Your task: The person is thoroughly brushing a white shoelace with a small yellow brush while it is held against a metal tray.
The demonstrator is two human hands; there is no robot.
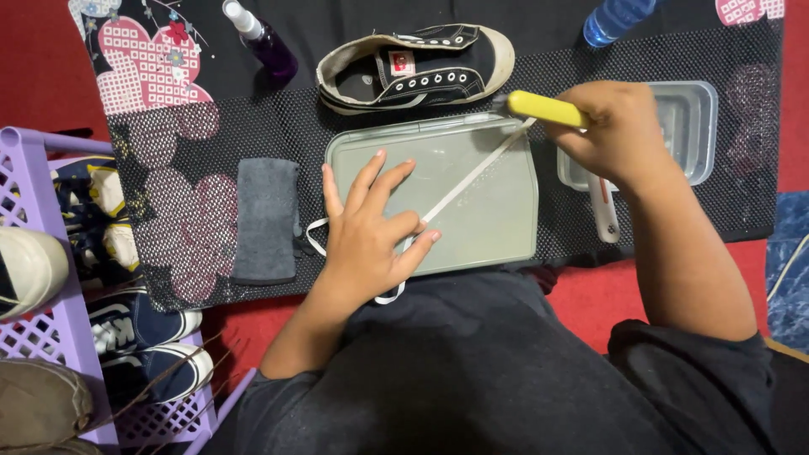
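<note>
A grey metal tray (pixel 497 223) lies on a black mesh mat in front of me. A white shoelace (pixel 472 175) runs diagonally across it. My left hand (pixel 371 232) rests flat on the tray's near left part, fingers spread, pinning the lace's lower end. My right hand (pixel 611 131) grips a yellow-handled brush (pixel 543 107) at the tray's far right corner, where the lace's upper end lies. A black and white sneaker (pixel 417 67) without its lace lies on its side just beyond the tray.
A folded grey cloth (pixel 265 217) lies left of the tray. A clear plastic tub (pixel 691 126) sits to the right, a white tool (pixel 605 215) beside it. A purple spray bottle (pixel 265 40) and a blue bottle (pixel 615 18) stand at the back. A purple shoe rack (pixel 50 278) holds several shoes at left.
</note>
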